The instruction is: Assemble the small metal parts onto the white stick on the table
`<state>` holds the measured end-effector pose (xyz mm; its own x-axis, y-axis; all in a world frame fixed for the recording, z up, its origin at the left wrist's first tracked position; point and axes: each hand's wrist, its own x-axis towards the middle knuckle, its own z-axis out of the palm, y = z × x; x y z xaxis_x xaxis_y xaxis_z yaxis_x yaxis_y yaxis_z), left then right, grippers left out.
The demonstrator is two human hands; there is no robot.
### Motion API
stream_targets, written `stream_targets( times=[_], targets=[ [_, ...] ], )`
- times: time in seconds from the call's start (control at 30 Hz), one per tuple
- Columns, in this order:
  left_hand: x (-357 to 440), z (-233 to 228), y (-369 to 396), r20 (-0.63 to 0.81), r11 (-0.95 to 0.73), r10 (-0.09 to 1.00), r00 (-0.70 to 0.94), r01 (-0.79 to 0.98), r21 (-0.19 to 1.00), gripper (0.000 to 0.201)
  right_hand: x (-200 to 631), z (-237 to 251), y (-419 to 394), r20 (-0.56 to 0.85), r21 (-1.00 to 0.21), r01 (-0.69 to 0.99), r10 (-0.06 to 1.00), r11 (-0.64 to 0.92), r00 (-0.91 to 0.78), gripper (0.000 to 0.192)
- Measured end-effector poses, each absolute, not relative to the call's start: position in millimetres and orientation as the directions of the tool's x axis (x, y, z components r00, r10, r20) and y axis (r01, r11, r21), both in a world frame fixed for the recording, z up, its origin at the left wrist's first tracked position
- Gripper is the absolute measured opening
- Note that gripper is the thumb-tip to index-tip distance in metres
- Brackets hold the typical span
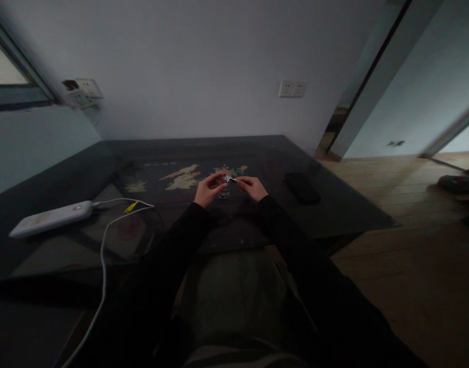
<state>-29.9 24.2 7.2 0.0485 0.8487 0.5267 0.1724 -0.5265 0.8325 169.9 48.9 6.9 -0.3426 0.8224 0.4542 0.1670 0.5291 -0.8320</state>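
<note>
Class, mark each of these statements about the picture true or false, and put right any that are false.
1. Both hands meet at a small shiny object. True: the left hand and right hand pinch the small shiny object between them.
2. A white power bank lies to the right of the hands. False: the white power bank lies to their left, with a white cable plugged in.
3. A dark flat object lies on the table right of the hands. True: dark flat object.
4. The table top is plain white. False: the table is dark, with a bird and flower picture.
</note>
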Motion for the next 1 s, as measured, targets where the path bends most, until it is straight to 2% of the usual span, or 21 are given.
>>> stream_targets(
  times=[0.13, 0.27, 0.5, 0.63, 0.77, 1.0],
  targets=[
    [-33.5, 9.2, 22.6, 0.530, -0.529, 0.842, 0.099, 0.349, 0.774, 0.043, 173.8, 10.0, 48.9, 0.499, -0.765, 0.264, 0.800, 0.588, -0.333, 0.035],
    [-31.1, 8.9, 23.3, 0.513, -0.496, 0.857, 0.044, 0.336, 0.800, 0.038, 172.5, 10.7, 47.3, 0.503, -0.750, 0.271, 0.787, 0.603, -0.358, 0.030],
    [-29.1, 7.8, 27.9, 0.501, -0.491, 0.865, -0.015, 0.182, 0.852, 0.034, 164.5, 3.5, 46.3, 0.402, -0.850, 0.159, 0.814, 0.501, -0.419, 0.034],
    [-30.7, 12.1, 22.5, 0.553, -0.526, 0.832, -0.035, 0.265, 0.808, 0.037, 160.6, 1.5, 45.7, 0.362, -0.883, 0.104, 0.806, 0.457, -0.468, 0.034],
    [-31.0, 14.3, 17.5, 0.621, -0.573, 0.784, -0.019, 0.363, 0.735, 0.026, 158.5, 4.8, 41.0, 0.317, -0.907, 0.076, 0.790, 0.415, -0.525, 0.037],
    [-31.8, 12.5, 18.6, 0.665, -0.594, 0.743, -0.074, 0.383, 0.707, 0.019, 154.5, 7.1, 34.7, 0.215, -0.948, 0.086, 0.818, 0.306, -0.533, 0.037]
  ],
)
